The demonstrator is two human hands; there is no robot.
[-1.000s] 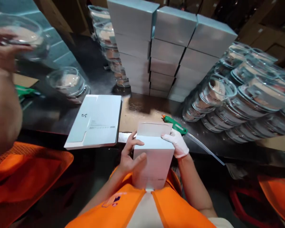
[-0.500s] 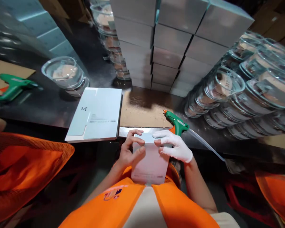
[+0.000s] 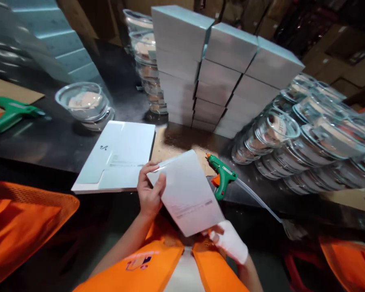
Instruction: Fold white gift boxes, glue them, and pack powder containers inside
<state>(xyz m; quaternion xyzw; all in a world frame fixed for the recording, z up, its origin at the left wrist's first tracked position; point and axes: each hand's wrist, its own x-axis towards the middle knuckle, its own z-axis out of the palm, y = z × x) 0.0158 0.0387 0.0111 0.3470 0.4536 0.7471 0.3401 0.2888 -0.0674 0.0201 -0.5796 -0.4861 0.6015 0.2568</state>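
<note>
At dark, glossy worktop (image 3: 48,142), pinching white rectangular box (image 3: 188,194), apparently light, stiff, best edge-held, near left corner in bare left grip (image 3: 150,194); cannot tell about white-gloved right grip (image 3: 231,241).

Flat cartons (image 3: 129,142) obstruct just left of the left fingers (image 3: 159,183); ahead, bare cardboard (image 3: 162,142) runs to stacked boxes (image 3: 178,61). A glue gun (image 3: 222,172) bars room beyond the right fingers (image 3: 220,236).

black squiggle (image 3: 104,147) on flat white carton (image 3: 132,140), print (image 3: 196,209) on held box (image 3: 187,186) illegible
</note>
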